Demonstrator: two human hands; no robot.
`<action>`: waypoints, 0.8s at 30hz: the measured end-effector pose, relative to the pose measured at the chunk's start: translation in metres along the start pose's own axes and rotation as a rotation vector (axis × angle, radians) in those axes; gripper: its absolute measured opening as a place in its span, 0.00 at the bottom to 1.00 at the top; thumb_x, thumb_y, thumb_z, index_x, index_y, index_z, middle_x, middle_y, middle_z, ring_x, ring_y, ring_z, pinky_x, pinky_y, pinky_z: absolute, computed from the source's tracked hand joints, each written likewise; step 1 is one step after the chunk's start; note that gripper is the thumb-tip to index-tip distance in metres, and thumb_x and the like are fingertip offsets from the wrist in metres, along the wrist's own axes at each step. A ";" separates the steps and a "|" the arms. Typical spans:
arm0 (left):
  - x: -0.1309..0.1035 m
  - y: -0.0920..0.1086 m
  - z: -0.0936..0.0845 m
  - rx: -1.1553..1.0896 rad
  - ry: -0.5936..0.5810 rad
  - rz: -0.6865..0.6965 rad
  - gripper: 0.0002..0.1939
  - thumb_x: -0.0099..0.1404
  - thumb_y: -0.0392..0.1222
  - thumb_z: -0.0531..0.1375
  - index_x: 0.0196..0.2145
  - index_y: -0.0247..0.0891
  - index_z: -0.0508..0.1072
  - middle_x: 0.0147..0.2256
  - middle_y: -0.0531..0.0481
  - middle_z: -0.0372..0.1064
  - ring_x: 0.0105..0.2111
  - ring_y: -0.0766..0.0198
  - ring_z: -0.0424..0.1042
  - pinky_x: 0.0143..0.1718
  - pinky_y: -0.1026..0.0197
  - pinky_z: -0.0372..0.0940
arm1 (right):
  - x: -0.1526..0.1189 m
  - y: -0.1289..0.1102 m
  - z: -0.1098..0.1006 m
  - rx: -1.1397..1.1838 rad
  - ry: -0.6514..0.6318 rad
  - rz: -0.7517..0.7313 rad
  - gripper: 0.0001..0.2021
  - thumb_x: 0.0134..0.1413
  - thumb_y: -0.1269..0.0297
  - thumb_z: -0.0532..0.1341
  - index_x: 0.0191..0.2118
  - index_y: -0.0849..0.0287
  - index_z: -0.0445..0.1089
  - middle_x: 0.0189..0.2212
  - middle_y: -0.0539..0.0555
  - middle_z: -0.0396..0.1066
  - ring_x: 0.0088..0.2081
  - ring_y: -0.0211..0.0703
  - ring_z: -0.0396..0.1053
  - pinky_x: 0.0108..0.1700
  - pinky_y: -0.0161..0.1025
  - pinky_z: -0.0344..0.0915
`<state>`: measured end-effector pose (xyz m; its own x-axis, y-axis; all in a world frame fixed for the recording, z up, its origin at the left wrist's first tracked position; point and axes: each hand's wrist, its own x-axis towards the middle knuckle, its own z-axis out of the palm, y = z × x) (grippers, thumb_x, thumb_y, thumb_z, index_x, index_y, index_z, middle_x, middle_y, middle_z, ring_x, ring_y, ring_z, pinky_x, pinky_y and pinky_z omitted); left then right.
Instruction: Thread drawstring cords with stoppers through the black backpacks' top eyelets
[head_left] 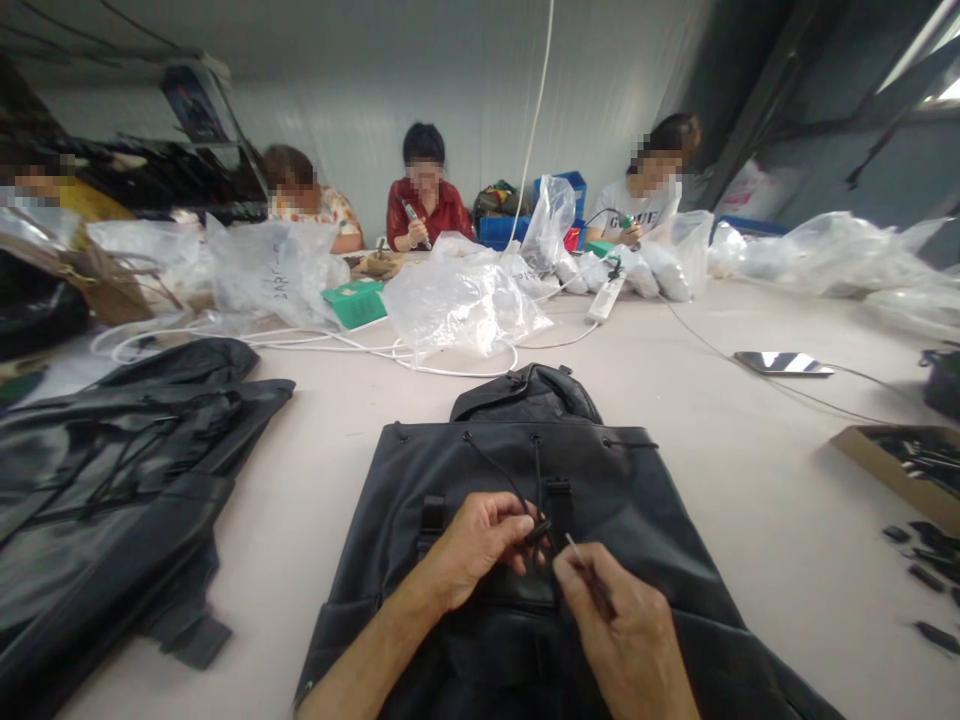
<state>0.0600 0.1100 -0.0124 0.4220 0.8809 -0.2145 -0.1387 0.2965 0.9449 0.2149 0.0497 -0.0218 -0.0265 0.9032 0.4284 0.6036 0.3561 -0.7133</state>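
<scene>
So your left hand (pixel 487 545) is pinching the black cord (pixel 538 480) over the backpack (pixel 600 580), and your right hand's (pixel 611 610) got a thin tool (pixel 577 552) gripped beside it.

Bare left forearm (pixel 382 645) slants toward two o'clock | bare left hand (pixel 487 545) pinching, fingers curled | bare right hand (pixel 622 620) pinching toward eleven

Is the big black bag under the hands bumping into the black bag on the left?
Apart. The head view shows the bare pale table between the middle bag and the left bag.
</scene>
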 end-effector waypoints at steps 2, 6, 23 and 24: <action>0.001 0.000 0.000 0.063 0.014 0.024 0.16 0.58 0.46 0.61 0.35 0.28 0.70 0.28 0.47 0.69 0.24 0.69 0.68 0.20 0.71 0.60 | 0.006 0.004 -0.007 0.048 0.003 0.137 0.13 0.63 0.57 0.53 0.32 0.57 0.68 0.24 0.48 0.70 0.25 0.35 0.69 0.27 0.27 0.61; 0.000 -0.001 0.000 0.177 0.028 0.058 0.15 0.61 0.48 0.57 0.34 0.29 0.70 0.23 0.51 0.66 0.18 0.74 0.59 0.16 0.73 0.53 | 0.012 0.010 -0.005 0.148 -0.142 0.297 0.15 0.59 0.53 0.54 0.38 0.59 0.71 0.33 0.53 0.74 0.34 0.41 0.72 0.35 0.30 0.65; -0.006 0.009 -0.004 0.606 0.370 0.390 0.11 0.66 0.45 0.54 0.35 0.35 0.70 0.28 0.51 0.66 0.28 0.67 0.66 0.30 0.67 0.61 | 0.018 0.013 -0.015 0.153 -0.201 0.402 0.15 0.54 0.54 0.53 0.25 0.59 0.63 0.19 0.49 0.61 0.23 0.38 0.59 0.25 0.33 0.53; -0.008 0.009 -0.001 0.681 0.354 0.454 0.09 0.67 0.43 0.54 0.38 0.36 0.71 0.32 0.50 0.67 0.30 0.67 0.66 0.32 0.66 0.62 | 0.018 0.013 -0.015 0.150 -0.199 0.402 0.14 0.54 0.54 0.53 0.25 0.59 0.63 0.20 0.49 0.62 0.23 0.38 0.60 0.26 0.33 0.54</action>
<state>0.0548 0.1059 -0.0023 0.1390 0.9558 0.2589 0.3851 -0.2930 0.8751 0.2343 0.0668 -0.0154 0.0245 0.9997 -0.0025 0.4759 -0.0138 -0.8794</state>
